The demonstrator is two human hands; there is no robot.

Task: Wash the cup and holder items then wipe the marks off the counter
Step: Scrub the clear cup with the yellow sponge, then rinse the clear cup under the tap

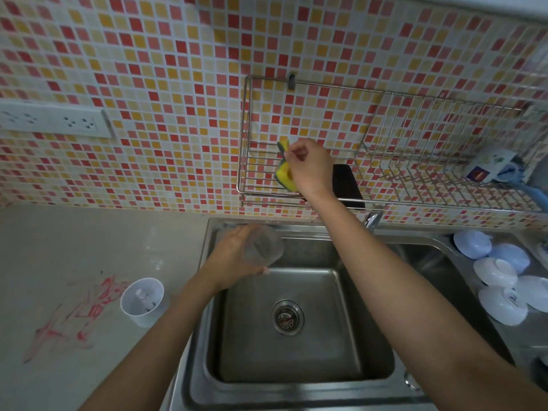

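Two hands work above a steel sink (296, 378). The left hand (234, 256) is wrapped around a clear plastic cup (264, 247), holding it over the back left corner of the basin; the cup lies tilted, its long axis running roughly from lower left to upper right, though the blur makes it hard to tell which end is the mouth. The right hand (308, 164) is raised to a wire rack (385, 161) fixed on the tiled wall (166, 84), its fingers pinched shut on a yellow and green sponge (284, 170) that stands on edge inside the rack's left section, long axis near vertical. A black block (347, 185) sits in the rack just behind the right wrist, and the right forearm crosses in front of the tap (372, 219), hiding most of it. Farther right in the rack lie a printed packet (489, 164) and something with a blue handle.

On the surface (59, 247) left of the sink stands a white holder (142, 301), upright, mouth up, with small items inside. Red marks (80, 315) are smeared just beside it. Several white bowls (501, 280) rest upside down on the drainboard to the right.
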